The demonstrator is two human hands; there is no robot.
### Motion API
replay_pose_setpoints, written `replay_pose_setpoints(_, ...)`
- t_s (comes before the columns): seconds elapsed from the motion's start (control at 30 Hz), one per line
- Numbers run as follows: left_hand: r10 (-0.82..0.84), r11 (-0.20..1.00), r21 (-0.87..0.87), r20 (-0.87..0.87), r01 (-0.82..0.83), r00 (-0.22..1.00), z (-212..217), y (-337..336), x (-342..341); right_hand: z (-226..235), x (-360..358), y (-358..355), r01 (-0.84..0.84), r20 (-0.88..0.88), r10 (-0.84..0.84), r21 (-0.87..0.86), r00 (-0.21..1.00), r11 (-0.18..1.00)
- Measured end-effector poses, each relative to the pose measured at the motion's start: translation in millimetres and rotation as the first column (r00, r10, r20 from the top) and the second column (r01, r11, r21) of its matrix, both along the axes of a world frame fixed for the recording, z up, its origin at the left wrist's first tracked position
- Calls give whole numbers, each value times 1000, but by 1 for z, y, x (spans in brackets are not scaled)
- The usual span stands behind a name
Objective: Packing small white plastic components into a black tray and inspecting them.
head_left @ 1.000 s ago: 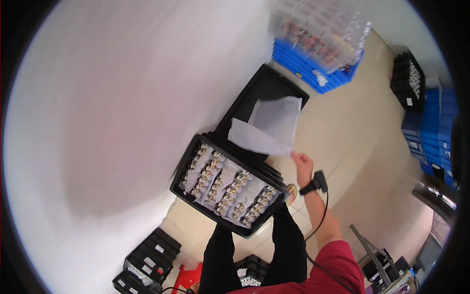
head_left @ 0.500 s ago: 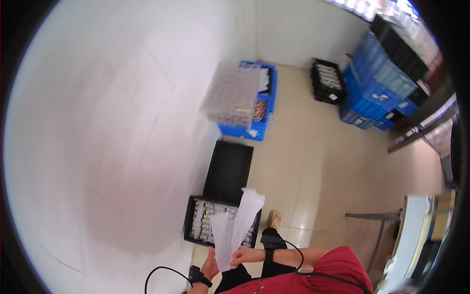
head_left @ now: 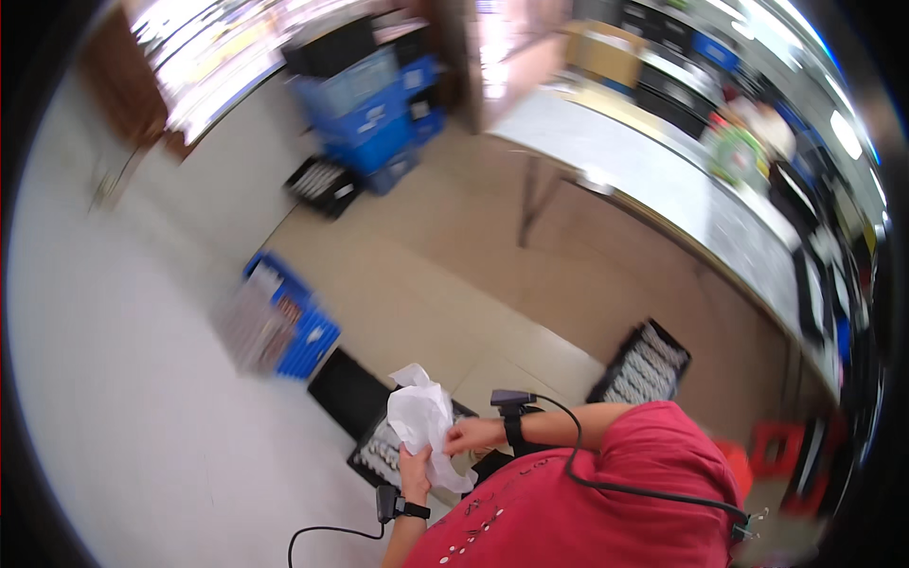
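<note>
A thin, crumpled white sheet [head_left: 419, 412] is held up in front of me; whether it is paper or plastic I cannot tell. My left hand [head_left: 414, 469] is closed on its lower left part. On its right side my right hand [head_left: 469, 434] pinches it, fingers bent toward the left hand. Beneath the sheet, partly hidden, a black tray [head_left: 359, 461] on the floor holds rows of small pale parts. Against that tray lies a plain black tray [head_left: 343, 390]. Black bands with small boxes and cables sit on both wrists.
Blue crates [head_left: 312, 339] with clear plastic trays stand by the wall. Another black tray of pale parts [head_left: 647, 364] lies on the floor to the right. A long white-topped table [head_left: 644, 161] crosses the far right. Stacked blue and black crates [head_left: 360, 114] stand far back, beside a smaller black tray [head_left: 324, 186].
My view has swung to the right, bringing the long table into sight. The sheet was hanging long between my hands and is now more bunched up. Both hands still hold it.
</note>
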State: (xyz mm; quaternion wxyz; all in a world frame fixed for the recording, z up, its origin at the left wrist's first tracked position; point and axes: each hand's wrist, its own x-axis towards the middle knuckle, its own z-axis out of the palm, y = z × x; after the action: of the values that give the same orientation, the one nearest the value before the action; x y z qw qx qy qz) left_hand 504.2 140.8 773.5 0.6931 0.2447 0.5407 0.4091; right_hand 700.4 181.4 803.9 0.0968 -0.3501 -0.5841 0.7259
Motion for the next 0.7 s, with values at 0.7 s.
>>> replay_pose_setpoints(0.7, -959, 151, 257, -197, 954, 205, 95, -309, 531, 39, 467, -474, 936, -165, -945, -172, 281, 308)
